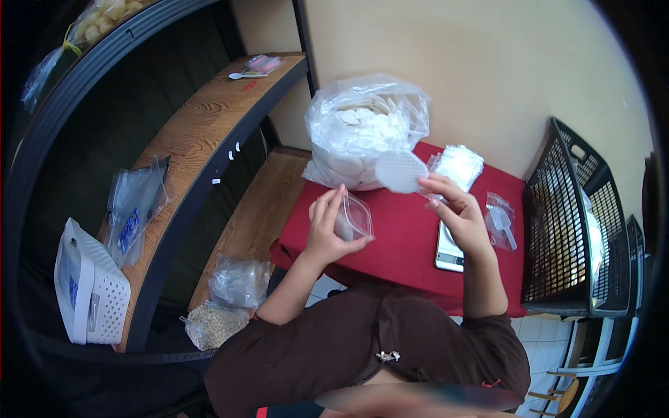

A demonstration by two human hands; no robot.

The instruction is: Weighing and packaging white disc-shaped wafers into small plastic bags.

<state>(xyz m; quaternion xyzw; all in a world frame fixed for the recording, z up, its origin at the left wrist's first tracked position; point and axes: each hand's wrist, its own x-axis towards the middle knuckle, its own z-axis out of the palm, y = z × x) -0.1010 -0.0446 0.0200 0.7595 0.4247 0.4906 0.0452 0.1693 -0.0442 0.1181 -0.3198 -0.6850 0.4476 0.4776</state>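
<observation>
Clearly, the left hand (326, 233) grips a clear pouch (358, 214) between thumb and fingers; the right hand (456, 214) pinches a thin, round white disc (400, 173) by its rim, above the red cloth (411, 259). Farther off, a clear bag (366, 132) holds more discs; small red marks (249, 86), perhaps writing, dot the wooden shelf (191, 129).

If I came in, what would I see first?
Probably the big clear plastic bag of white discs at the back of the red tablecloth. Next, the flat white disc in the grip of the right hand and the clear plastic pouch in the left hand. Then the black plastic lattice basket at the cloth's right end.
</observation>
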